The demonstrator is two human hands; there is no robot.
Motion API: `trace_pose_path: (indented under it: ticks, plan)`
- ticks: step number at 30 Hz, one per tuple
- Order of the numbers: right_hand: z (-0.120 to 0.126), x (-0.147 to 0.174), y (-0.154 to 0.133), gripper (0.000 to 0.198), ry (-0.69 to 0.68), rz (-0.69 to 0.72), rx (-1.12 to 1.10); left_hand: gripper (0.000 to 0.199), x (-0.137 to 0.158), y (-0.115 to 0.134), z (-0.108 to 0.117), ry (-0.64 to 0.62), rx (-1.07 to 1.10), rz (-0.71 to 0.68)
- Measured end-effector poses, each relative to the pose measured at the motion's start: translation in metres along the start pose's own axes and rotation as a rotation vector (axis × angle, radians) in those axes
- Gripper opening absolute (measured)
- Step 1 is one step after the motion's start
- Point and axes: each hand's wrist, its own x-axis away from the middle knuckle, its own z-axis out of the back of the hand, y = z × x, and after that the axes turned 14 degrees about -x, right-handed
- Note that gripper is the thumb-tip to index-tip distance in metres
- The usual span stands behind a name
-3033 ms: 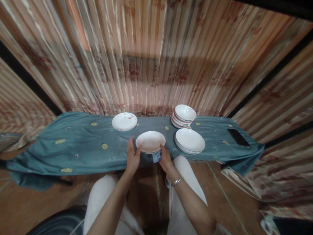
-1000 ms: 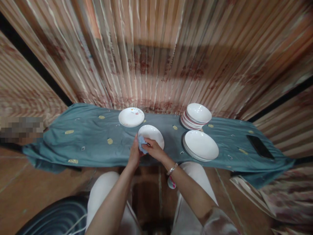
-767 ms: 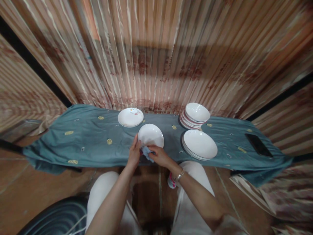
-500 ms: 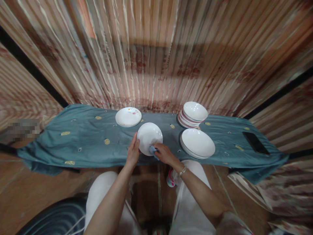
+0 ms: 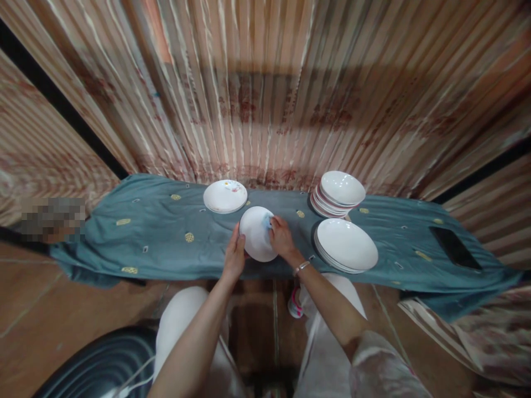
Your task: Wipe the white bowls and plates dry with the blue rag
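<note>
A white plate (image 5: 256,239) is tilted toward me above the near edge of the cloth-covered table. My left hand (image 5: 235,255) grips its left rim, thumb on the face and the other fingers behind. In my right hand (image 5: 282,236) is a bunched light-blue cloth (image 5: 266,221), pressed against the plate's upper right part. The fingers of that hand are closed round the cloth and hide some of it. Behind the plate, to the left, lies a flower-patterned plate (image 5: 225,197) with at least one more under it.
A stack of white bowls (image 5: 343,188) with reddish sides stands at the back right. Nearer me is a stack of white plates (image 5: 347,244). A black phone (image 5: 454,248) lies at the right on the teal tablecloth (image 5: 161,237). Pleated curtains (image 5: 257,121) hang close behind.
My right hand has slid the blue cloth from the plate's lower edge up to its upper right. The left hand keeps its hold on the rim. The view has shifted slightly left.
</note>
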Motion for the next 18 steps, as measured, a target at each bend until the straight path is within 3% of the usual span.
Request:
trace_pose_path:
  ticks: [4,8,13,18]
  plan:
    - [-0.023,-0.01,-0.017,0.045,0.019,0.015,-0.205,0.067,-0.002,-0.003,0.0,-0.004,-0.001,0.011]
    - [-0.033,-0.002,-0.035,0.047,-0.106,0.087,-0.394,0.061,-0.006,-0.01,0.0,0.011,-0.006,-0.018]
    - [-0.024,0.027,-0.048,0.047,-0.232,0.163,-0.549,0.056,-0.01,-0.02,0.001,0.054,0.035,-0.085]
    - [-0.006,0.059,-0.045,0.045,-0.286,0.175,-0.56,0.054,-0.009,-0.018,0.0,0.079,0.014,-0.122]
